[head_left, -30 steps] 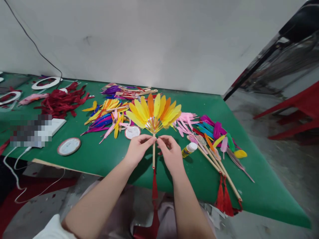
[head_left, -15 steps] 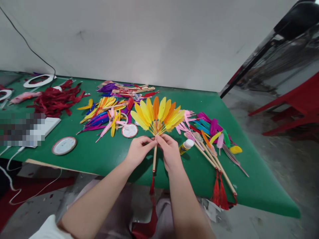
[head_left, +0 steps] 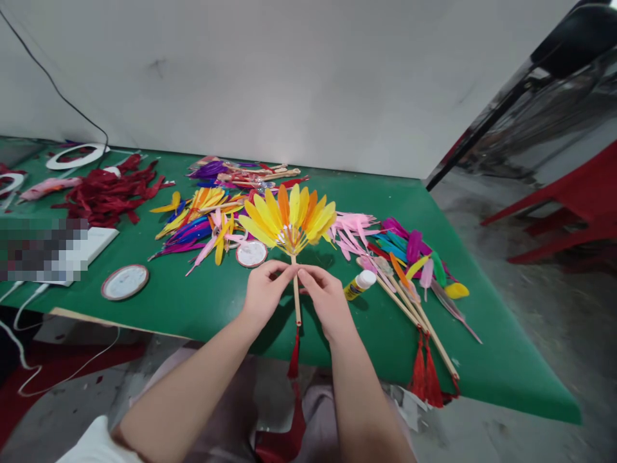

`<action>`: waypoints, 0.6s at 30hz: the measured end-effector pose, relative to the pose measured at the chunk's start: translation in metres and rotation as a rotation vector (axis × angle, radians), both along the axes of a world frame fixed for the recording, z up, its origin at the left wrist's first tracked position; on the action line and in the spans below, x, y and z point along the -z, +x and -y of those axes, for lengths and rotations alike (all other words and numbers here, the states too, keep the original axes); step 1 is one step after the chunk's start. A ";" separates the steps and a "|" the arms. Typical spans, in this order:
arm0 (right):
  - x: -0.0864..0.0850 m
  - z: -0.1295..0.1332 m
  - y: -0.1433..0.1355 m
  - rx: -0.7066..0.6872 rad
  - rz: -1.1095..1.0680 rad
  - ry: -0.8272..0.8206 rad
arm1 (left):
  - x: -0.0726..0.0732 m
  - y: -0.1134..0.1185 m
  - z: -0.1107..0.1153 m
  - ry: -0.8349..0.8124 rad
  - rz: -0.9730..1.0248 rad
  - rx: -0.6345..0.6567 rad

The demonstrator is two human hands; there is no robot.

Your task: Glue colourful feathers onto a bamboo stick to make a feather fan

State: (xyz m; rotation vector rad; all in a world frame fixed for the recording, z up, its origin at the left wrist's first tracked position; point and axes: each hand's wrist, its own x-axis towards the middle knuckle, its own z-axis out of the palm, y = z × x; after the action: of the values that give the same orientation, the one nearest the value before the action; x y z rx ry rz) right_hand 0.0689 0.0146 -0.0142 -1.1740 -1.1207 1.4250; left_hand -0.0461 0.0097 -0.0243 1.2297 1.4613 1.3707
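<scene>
Both hands, left hand (head_left: 263, 292) and right hand (head_left: 328, 297), pinch my feather fan (head_left: 289, 222) by its stick (head_left: 297, 302), upright over the green tabletop's (head_left: 202, 302) near edge. I'd keep fingertips light beneath the feathers, red tassel (head_left: 294, 354) hanging free.

Two hands, the left hand (head_left: 263, 294) and the right hand (head_left: 328, 299), meet on one feather fan (head_left: 288, 222) with a single stick. One glue bottle (head_left: 359, 284) lies on the green surface (head_left: 202, 302). Two round discs sit there, one (head_left: 125, 281) near the edge and one (head_left: 251, 253) by the fan. Two white rings (head_left: 76, 156) (head_left: 12, 183) lie far left. One heap of red tassels (head_left: 103, 191). The loose feathers (head_left: 202, 222) are too many to count.
</scene>
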 end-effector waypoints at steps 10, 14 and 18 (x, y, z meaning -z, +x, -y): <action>-0.005 0.010 -0.008 -0.004 -0.029 -0.078 | 0.005 -0.001 -0.001 0.102 0.104 -0.087; -0.004 0.011 -0.010 0.006 -0.050 -0.092 | 0.002 -0.003 -0.004 0.093 0.234 -0.129; -0.002 0.011 -0.011 0.010 -0.054 -0.100 | -0.001 -0.005 -0.006 0.079 0.288 -0.150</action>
State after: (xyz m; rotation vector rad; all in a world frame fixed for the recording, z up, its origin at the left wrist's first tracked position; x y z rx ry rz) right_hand 0.0574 0.0035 -0.0120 -1.2017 -1.0144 1.5113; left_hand -0.0510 0.0158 -0.0233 0.9379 1.3274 1.6447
